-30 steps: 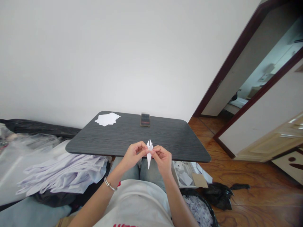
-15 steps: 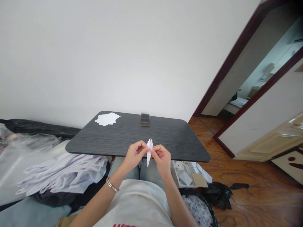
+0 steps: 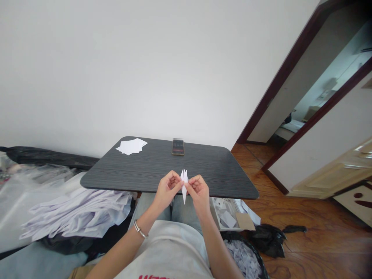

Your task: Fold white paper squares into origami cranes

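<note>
Small, white, pointed folded paper shape pinched between two bare hands.
Left hand and right hand each nip one side by thumb and fingertips, at the near edge of the dark wood-grain desk. Uneven pulling could tear the paper or skew its creases; a slack pinch could drop it.

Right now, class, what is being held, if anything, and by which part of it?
A folded white paper, pinched near its middle: left hand on one side, right hand on the other.
</note>
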The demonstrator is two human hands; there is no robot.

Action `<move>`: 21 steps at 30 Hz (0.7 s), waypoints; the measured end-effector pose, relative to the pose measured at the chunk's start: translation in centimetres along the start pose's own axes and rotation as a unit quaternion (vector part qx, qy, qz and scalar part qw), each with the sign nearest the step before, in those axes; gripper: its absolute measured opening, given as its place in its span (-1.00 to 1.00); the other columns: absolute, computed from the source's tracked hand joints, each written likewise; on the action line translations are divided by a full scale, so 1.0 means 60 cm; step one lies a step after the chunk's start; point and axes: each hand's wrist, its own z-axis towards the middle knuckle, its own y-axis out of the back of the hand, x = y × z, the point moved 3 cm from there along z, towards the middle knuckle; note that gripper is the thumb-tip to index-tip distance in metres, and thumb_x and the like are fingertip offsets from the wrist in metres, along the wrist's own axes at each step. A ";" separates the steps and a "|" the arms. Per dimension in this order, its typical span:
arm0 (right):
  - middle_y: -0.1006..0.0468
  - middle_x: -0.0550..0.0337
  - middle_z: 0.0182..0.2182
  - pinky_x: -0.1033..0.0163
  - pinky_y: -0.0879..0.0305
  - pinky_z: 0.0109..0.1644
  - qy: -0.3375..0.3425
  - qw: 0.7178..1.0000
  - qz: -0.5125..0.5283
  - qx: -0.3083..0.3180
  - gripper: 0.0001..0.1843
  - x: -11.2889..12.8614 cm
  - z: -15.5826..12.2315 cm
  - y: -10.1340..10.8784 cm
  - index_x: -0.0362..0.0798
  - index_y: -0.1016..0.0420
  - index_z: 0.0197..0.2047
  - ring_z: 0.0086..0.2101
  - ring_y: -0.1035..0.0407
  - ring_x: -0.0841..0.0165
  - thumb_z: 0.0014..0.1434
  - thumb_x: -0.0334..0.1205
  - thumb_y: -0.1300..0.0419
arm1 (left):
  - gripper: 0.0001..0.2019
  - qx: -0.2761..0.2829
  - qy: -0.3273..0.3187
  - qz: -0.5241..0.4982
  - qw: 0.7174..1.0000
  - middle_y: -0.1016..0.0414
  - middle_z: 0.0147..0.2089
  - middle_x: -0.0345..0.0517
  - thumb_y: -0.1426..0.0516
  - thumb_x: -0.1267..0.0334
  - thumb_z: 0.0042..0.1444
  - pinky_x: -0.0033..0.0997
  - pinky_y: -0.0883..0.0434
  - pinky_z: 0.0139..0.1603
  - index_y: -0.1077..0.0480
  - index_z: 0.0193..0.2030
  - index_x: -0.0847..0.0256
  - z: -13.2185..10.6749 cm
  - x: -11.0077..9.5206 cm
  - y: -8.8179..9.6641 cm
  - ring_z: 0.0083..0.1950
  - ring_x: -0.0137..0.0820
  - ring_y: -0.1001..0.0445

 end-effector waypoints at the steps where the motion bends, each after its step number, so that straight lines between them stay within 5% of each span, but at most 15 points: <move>1: -0.32 0.36 -0.58 0.40 -0.17 -0.51 -0.002 1.000 0.002 -0.002 -0.78 0.000 0.000 0.000 -0.03 -0.22 -0.44 -0.57 -0.22 0.50 0.00 -0.24 -0.25 | -0.79 0.001 -0.001 -0.001 1.000 -0.26 -0.51 -0.30 -0.20 0.22 -0.04 -0.55 -0.24 -0.42 -0.22 -0.45 0.25 0.000 0.000 0.000 -0.48 -0.54 -0.25; 11: -0.31 0.37 -0.59 0.40 -0.19 -0.53 -0.015 1.000 -0.001 -0.009 -0.77 0.000 0.003 -0.001 -0.02 -0.25 -0.36 -0.58 -0.24 0.49 -0.03 -0.22 -0.26 | -0.77 0.008 0.023 -0.023 0.999 -0.32 -0.45 -0.24 -0.20 0.19 -0.03 -0.52 -0.33 -0.38 -0.28 -0.34 0.26 0.000 0.007 0.000 -0.44 -0.52 -0.31; 21: -0.39 0.34 -0.60 0.37 -0.26 -0.54 -0.010 1.000 -0.016 0.025 -0.78 -0.004 0.005 -0.001 -0.05 -0.38 -0.28 -0.59 -0.32 0.46 0.03 -0.12 -0.22 | -0.71 0.006 0.040 -0.010 0.999 -0.27 -0.57 -0.30 -0.19 0.09 -0.05 -0.55 -0.28 -0.49 -0.24 -0.50 0.26 0.003 0.003 0.003 -0.54 -0.54 -0.25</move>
